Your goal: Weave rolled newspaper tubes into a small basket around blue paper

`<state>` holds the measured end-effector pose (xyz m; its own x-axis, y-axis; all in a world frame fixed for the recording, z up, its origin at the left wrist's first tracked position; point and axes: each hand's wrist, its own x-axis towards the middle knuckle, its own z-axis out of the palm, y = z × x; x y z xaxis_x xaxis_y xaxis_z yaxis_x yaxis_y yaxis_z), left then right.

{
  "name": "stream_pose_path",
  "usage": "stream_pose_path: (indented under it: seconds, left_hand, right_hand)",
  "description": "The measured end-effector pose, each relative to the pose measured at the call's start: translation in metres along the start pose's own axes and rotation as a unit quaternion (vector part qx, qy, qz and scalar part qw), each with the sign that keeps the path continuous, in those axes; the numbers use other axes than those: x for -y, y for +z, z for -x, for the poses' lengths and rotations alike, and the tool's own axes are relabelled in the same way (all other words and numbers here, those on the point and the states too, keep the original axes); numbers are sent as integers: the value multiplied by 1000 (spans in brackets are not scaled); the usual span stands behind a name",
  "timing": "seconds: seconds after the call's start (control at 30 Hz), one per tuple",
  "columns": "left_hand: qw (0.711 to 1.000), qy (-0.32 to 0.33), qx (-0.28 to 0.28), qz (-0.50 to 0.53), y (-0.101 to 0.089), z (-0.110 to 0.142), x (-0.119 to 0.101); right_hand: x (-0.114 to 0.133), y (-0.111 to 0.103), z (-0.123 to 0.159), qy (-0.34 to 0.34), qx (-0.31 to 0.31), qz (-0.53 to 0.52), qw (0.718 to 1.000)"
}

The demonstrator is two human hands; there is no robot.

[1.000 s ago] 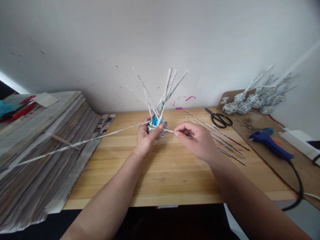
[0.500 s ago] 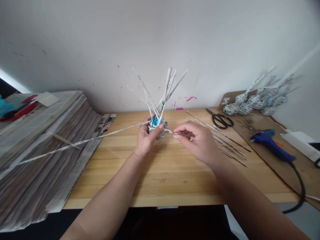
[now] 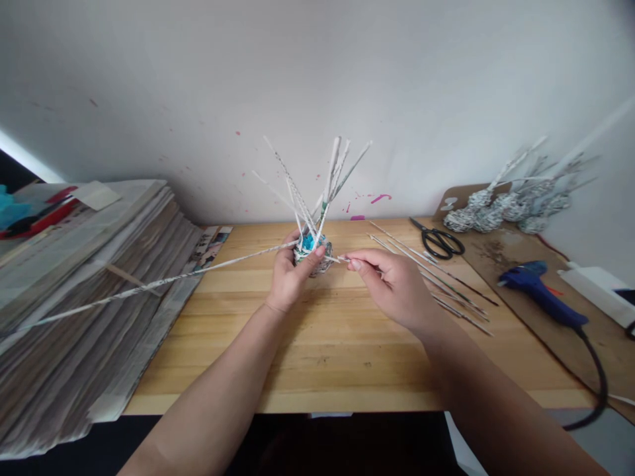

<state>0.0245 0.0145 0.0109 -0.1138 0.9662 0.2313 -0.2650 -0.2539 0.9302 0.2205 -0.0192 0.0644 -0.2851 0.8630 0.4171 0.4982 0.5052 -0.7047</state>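
My left hand is wrapped around a small woven paper basket, its thumb pressed on the near side. Something bright blue fills the basket, and several upright paper rods fan out above its rim. From the basket a long rolled-paper strand stretches left over the newspapers. On the right, a short paper strand sticks out between the hands. My right hand pinches the outer end of that strand between thumb and forefinger; the other fingers are curled and partly hidden.
Several thin paper rods lie right of my right hand, with black scissors behind them. A blue glue gun rests on brown board. Woven paper pieces stand at back right. Stacked newspapers fill the left.
My right hand has shifted its pinch a little, with the thumb now higher and nearer the forefinger tip. My left hand and the basket stay in place.
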Motion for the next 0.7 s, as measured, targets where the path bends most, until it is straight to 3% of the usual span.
stream_pose_path:
  seconds: [0.23,0.47,0.7]
  left_hand:
    - [1000,5,5,0,-1,0,1]
    - [1000,8,3,12,-2,-1,1]
    - [1000,3,0,16,-2,0,0]
  right_hand:
    - [0,-3,-3,72,13,-75,995]
    - [1,-1,-6,162,10,-211,964]
    - [0,0,-5,148,4,-216,965]
